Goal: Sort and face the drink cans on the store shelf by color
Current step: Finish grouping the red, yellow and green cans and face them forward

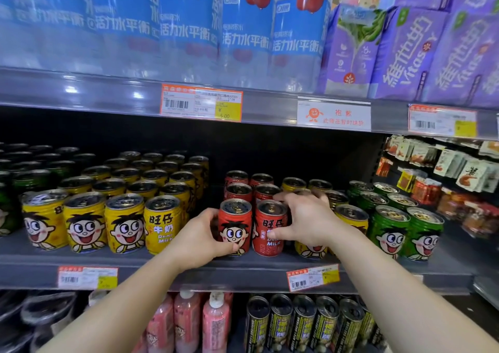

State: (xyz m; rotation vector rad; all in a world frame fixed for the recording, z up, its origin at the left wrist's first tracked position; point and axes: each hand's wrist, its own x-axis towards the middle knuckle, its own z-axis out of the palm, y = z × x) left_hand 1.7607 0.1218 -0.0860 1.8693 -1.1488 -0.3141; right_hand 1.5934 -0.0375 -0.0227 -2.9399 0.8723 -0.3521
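On the middle shelf (162,267) stand small milk cans in colour groups. Several yellow cans (124,223) fill the left, with dark green ones behind at far left. Two front red cans stand side by side in the centre. My left hand (201,238) grips the left red can (235,224), whose cartoon face points forward. My right hand (302,221) wraps the right red can (270,228), which shows its text side. More red cans (239,189) stand behind. A yellow can (351,217) sits partly hidden behind my right wrist. Green cans (405,231) stand at the right.
A gap of bare shelf lies between the yellow block and the red cans. Blue-labelled water bottles (189,28) and purple cartons (405,53) fill the shelf above. Pink bottles (189,323) and dark cans (305,323) stand below. Snack packets (445,169) hang at the right.
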